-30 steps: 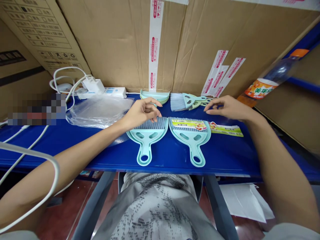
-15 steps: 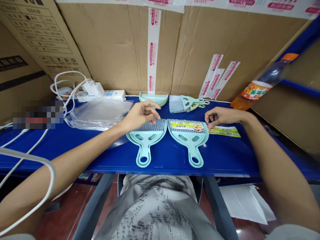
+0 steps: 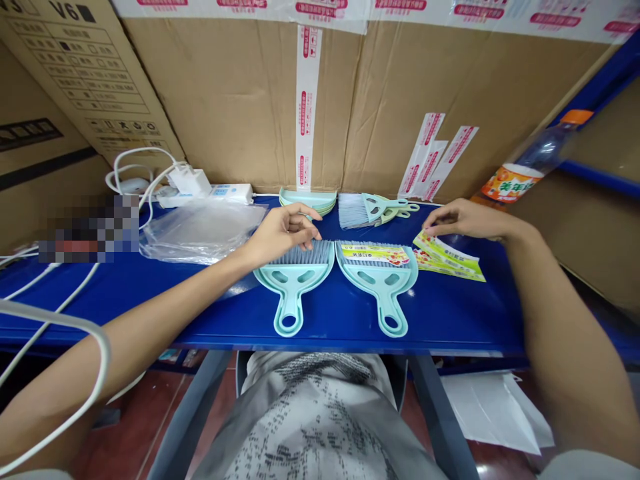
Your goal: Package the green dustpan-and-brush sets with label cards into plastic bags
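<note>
Two mint-green dustpans lie side by side on the blue table, the left dustpan (image 3: 289,297) and the right dustpan (image 3: 384,297), handles toward me. In each sits a brush with grey bristles. A yellow-green label (image 3: 375,254) lies across the bristles in the right one. Over the left dustpan's bristles hovers my left hand (image 3: 286,230), fingers curved and apart, holding nothing. To the right, my right hand (image 3: 463,217) pinches the left end of a printed paper label (image 3: 446,249), raising it off another label (image 3: 467,272) beneath.
Behind the dustpans are stacked dustpans (image 3: 310,200) and a pile of small brushes (image 3: 361,210). Clear plastic bags (image 3: 200,227), a power strip (image 3: 231,193) and white cables stand left. An orange-capped drink bottle (image 3: 520,177) leans at the right, before cardboard boxes (image 3: 240,113).
My right hand has moved from the right dustpan's edge rightward to the labels and picked up the end of one. The left hand stays nearly in place.
</note>
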The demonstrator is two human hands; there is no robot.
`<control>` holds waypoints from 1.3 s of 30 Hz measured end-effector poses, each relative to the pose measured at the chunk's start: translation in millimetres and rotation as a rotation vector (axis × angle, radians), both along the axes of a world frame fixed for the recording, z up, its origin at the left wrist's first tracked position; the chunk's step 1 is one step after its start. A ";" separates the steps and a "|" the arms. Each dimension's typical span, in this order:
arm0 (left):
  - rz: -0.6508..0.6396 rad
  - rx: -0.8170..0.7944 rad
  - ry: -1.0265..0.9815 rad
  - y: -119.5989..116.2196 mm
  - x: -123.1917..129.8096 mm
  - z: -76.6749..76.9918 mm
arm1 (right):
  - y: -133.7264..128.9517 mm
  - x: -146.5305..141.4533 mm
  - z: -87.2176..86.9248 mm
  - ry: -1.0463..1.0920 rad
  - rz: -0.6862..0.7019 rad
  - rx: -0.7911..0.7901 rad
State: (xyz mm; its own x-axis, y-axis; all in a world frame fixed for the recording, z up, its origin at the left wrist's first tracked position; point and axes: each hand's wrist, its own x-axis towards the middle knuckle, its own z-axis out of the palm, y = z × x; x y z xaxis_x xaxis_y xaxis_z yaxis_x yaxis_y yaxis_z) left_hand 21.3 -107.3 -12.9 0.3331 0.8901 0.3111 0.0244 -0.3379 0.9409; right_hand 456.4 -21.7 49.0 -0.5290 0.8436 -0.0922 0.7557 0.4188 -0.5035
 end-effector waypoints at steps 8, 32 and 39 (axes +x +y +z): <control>0.139 0.383 0.148 5.1 -5.1 -3.4 | -45.9 -40.0 42.5 0.586 -0.235 0.293; 0.057 0.180 0.025 -0.8 -11.2 3.7 | -70.3 -152.7 -23.9 0.399 0.331 1.013; 0.101 0.183 -0.065 -4.3 -1.3 8.1 | -81.1 -165.5 -26.5 0.536 0.105 0.909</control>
State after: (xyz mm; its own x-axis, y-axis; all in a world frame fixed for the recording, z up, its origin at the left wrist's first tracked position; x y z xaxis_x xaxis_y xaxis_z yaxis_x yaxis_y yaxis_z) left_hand 20.0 -111.6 -4.7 0.2197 0.8444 0.4887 0.0082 -0.5025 0.8645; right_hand 290.9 -102.9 22.4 -0.3879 0.4261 0.8173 0.4660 0.8557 -0.2250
